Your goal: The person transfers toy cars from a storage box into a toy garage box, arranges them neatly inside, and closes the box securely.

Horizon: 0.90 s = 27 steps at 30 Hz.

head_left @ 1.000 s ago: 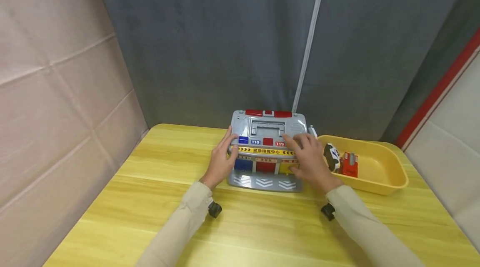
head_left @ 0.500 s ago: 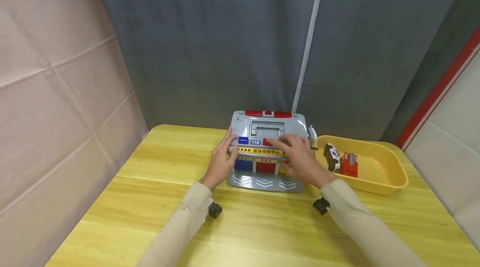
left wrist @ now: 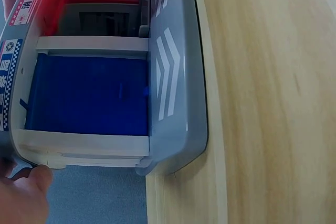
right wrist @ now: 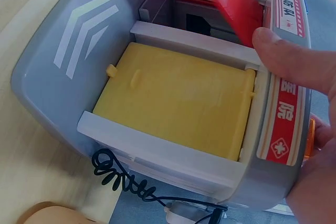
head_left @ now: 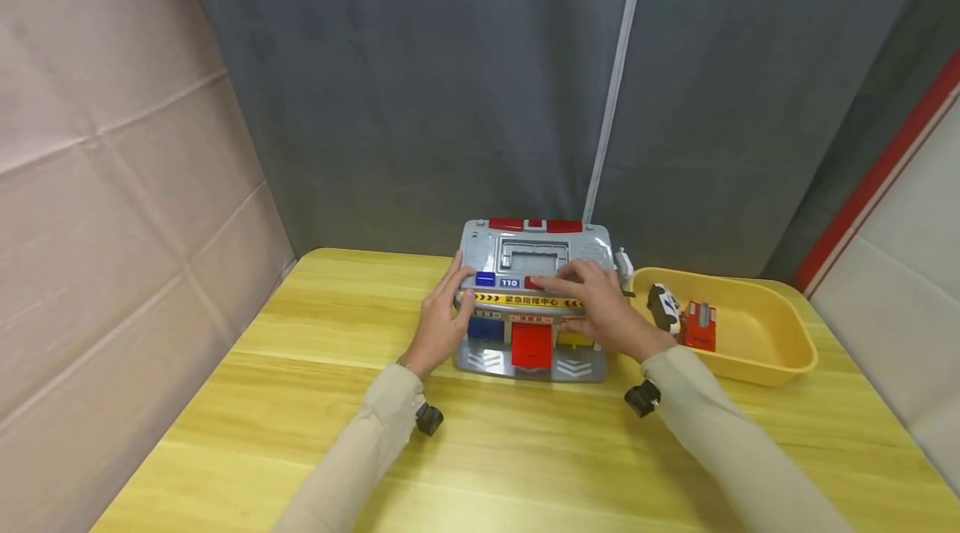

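Two hands are at one grey toy station (head_left: 517, 291), which stands by the back edge of the table (head_left: 480, 450), its long axis running along that edge. The left hand (head_left: 438, 321) holds the left end between thumb and fingers; the right hand (head_left: 603, 308) is nearer the red button (head_left: 532, 282), which lies leftward under its extended index fingertip, the thumb apart from it on the station's front. Below, the red door (head_left: 532, 346) juts out over the ramp (left wrist: 191, 103); the blue door (left wrist: 89, 95) and yellow door (right wrist: 173, 98) are closed. Legible are 110 on top, 紧急指挥中心 along the yellow strip (head_left: 528, 301), 消防队 over the red door and 医院 over the yellow one (the blue door's label is too cropped to trust). Toward the table's back right corner, a yellow bin (head_left: 757, 333) holds a red toy car (head_left: 700, 327) and a black-and-white one (head_left: 664, 312).
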Each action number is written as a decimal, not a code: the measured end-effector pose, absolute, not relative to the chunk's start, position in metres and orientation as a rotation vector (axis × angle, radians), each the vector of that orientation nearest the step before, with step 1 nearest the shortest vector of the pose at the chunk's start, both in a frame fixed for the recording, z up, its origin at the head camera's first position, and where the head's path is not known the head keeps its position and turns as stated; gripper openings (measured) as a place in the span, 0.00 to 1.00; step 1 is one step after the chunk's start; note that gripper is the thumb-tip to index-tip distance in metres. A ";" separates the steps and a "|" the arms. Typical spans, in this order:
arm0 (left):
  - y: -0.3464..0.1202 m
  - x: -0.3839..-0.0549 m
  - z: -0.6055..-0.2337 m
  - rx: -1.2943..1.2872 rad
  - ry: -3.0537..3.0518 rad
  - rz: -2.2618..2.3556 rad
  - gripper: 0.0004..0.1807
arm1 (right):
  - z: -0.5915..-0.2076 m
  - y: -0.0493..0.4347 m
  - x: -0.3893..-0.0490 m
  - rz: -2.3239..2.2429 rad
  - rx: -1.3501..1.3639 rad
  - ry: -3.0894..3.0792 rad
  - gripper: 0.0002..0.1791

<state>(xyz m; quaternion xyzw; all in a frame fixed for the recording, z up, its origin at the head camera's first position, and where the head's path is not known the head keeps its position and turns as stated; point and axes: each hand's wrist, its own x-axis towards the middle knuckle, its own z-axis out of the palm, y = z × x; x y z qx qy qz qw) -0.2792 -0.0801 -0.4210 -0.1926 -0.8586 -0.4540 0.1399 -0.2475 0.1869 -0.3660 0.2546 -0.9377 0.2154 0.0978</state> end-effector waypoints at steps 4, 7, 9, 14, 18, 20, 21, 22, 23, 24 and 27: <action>-0.081 -0.279 -0.421 -0.549 -2.484 -1.312 0.20 | -0.366 0.185 -0.247 0.653 0.735 -2.787 0.42; -0.082 -0.278 -0.421 -0.543 -2.491 -1.311 0.20 | -0.366 0.183 -0.246 0.656 0.729 -2.782 0.41; -0.082 -0.278 -0.420 -0.540 -2.500 -1.309 0.20 | -0.366 0.182 -0.246 0.658 0.727 -2.776 0.41; -0.083 -0.278 -0.420 -0.538 -2.501 -1.317 0.20 | -0.366 0.182 -0.246 0.649 0.724 -2.782 0.42; -0.083 -0.278 -0.421 -0.537 -2.496 -1.314 0.20 | -0.365 0.183 -0.246 0.624 0.729 -2.807 0.43; -0.083 -0.278 -0.421 -0.535 -2.494 -1.309 0.20 | -0.365 0.185 -0.244 0.625 0.736 -2.819 0.44; -0.083 -0.278 -0.421 -0.538 -2.488 -1.307 0.20 | -0.365 0.186 -0.243 0.623 0.741 -2.823 0.45; -0.083 -0.278 -0.422 -0.537 -2.487 -1.306 0.20 | -0.365 0.187 -0.241 0.623 0.742 -2.822 0.45; -0.082 -0.278 -0.422 -0.539 -2.486 -1.304 0.20 | -0.365 0.189 -0.239 0.633 0.735 -2.820 0.45; -0.082 -0.278 -0.422 -0.542 -2.484 -1.304 0.20 | -0.365 0.190 -0.237 0.646 0.725 -2.812 0.45; -0.081 -0.277 -0.422 -0.544 -2.490 -1.313 0.20 | -0.364 0.198 -0.233 0.659 0.697 -2.755 0.45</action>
